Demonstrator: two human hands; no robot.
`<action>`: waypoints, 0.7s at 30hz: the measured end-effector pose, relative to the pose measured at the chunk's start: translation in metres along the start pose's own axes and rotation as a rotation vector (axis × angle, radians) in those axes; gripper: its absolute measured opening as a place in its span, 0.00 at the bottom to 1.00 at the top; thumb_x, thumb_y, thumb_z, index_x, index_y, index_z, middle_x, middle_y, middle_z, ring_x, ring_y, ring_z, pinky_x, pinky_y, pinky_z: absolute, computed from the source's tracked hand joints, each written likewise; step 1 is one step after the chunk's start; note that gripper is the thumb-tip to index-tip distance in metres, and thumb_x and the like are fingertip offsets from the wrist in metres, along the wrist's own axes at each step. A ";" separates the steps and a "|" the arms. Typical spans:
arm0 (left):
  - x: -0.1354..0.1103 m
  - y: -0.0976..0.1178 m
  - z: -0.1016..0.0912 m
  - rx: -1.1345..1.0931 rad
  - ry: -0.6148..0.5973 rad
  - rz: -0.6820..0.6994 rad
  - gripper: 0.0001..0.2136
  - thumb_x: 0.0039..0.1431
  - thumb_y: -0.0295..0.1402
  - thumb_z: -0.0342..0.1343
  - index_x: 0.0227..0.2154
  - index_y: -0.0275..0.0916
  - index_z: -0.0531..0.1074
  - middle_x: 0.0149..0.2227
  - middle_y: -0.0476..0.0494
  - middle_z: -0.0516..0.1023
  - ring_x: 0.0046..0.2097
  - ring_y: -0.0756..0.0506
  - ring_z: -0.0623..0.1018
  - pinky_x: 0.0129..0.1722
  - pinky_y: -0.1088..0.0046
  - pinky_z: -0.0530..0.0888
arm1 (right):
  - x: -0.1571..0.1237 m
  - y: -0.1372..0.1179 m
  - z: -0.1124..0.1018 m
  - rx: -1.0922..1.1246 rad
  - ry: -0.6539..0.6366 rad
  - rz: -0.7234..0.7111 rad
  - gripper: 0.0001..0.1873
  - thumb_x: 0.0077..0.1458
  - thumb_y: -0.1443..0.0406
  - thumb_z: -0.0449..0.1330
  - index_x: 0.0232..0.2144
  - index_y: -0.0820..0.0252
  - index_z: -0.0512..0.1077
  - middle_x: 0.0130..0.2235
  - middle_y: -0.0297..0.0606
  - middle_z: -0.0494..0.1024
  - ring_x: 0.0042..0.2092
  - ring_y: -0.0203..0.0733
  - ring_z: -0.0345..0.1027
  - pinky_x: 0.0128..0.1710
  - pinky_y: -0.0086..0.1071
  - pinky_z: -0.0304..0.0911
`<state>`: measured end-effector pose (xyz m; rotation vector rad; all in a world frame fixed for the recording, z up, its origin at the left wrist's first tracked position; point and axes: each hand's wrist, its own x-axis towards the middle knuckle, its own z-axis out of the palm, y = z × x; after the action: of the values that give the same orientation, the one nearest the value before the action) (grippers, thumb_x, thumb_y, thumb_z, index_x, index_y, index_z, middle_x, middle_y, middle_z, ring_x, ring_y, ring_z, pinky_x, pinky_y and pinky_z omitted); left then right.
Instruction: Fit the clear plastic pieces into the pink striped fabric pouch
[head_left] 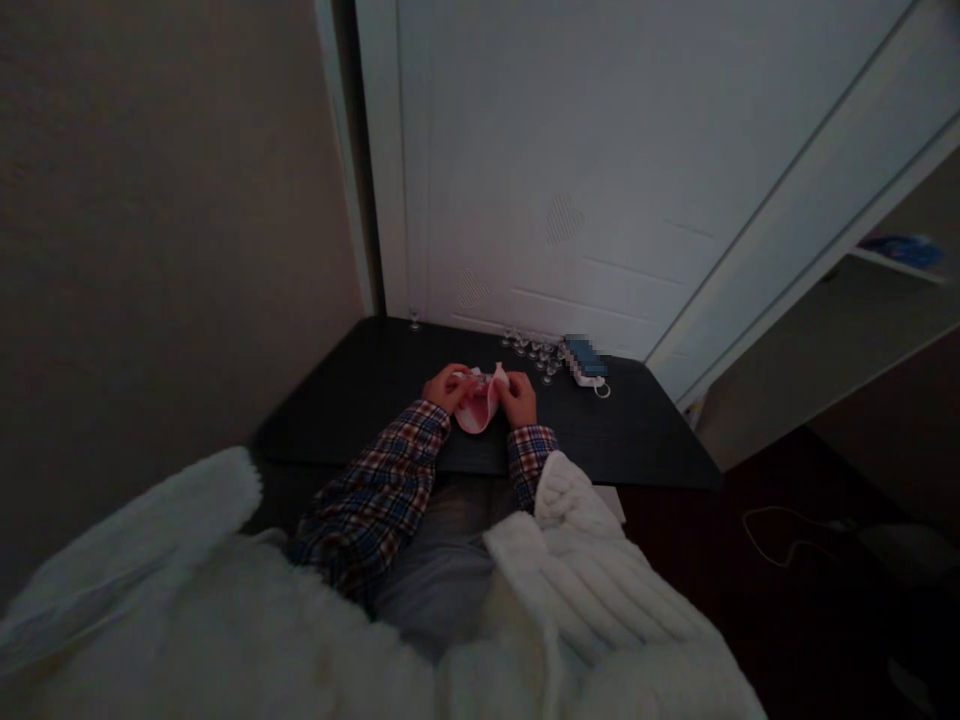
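Both my hands are together over a small black table [375,400]. My left hand [445,387] and my right hand [519,398] are closed on a soft pink and white object [480,408] that hangs between them, possibly cloth or a small pouch. A small clear piece shows at its top edge between my fingers; I cannot make out what it is. Plaid sleeves and a white fluffy garment cover my arms.
Several tiny clear glass pieces [534,352] stand in a cluster at the table's back edge, one more [414,321] at the back left. A blue and white device [586,364] with a cord lies beside them. White door behind, shelving at the right, cable on the floor.
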<state>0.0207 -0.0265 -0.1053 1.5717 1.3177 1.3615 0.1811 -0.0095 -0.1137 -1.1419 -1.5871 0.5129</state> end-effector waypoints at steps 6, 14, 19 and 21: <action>0.000 0.001 0.001 -0.002 0.008 -0.012 0.15 0.48 0.42 0.53 0.36 0.39 0.68 0.20 0.51 0.73 0.18 0.52 0.69 0.17 0.78 0.68 | 0.000 0.003 0.002 0.041 -0.008 0.009 0.13 0.49 0.59 0.54 0.33 0.61 0.71 0.40 0.40 0.71 0.42 0.38 0.64 0.41 0.31 0.60; 0.000 0.002 0.001 -0.010 0.010 -0.016 0.14 0.49 0.42 0.53 0.36 0.39 0.68 0.19 0.52 0.71 0.18 0.52 0.69 0.17 0.78 0.67 | -0.001 0.004 0.002 0.053 -0.048 0.043 0.16 0.48 0.57 0.53 0.35 0.61 0.71 0.33 0.35 0.73 0.34 0.37 0.64 0.34 0.29 0.61; 0.000 0.002 0.000 -0.014 0.005 -0.015 0.15 0.49 0.42 0.53 0.37 0.39 0.68 0.19 0.51 0.71 0.18 0.51 0.69 0.17 0.78 0.67 | -0.001 -0.001 -0.001 0.053 -0.062 0.051 0.15 0.48 0.56 0.52 0.31 0.61 0.71 0.28 0.32 0.70 0.31 0.35 0.62 0.31 0.27 0.59; 0.000 0.002 0.000 -0.012 0.006 -0.016 0.15 0.49 0.42 0.53 0.37 0.38 0.68 0.19 0.51 0.71 0.18 0.51 0.70 0.17 0.78 0.67 | -0.002 -0.003 -0.001 0.055 -0.064 0.053 0.15 0.48 0.56 0.52 0.30 0.61 0.70 0.27 0.32 0.70 0.30 0.35 0.62 0.31 0.27 0.58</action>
<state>0.0214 -0.0272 -0.1039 1.5472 1.3199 1.3632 0.1812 -0.0124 -0.1121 -1.1377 -1.5913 0.6301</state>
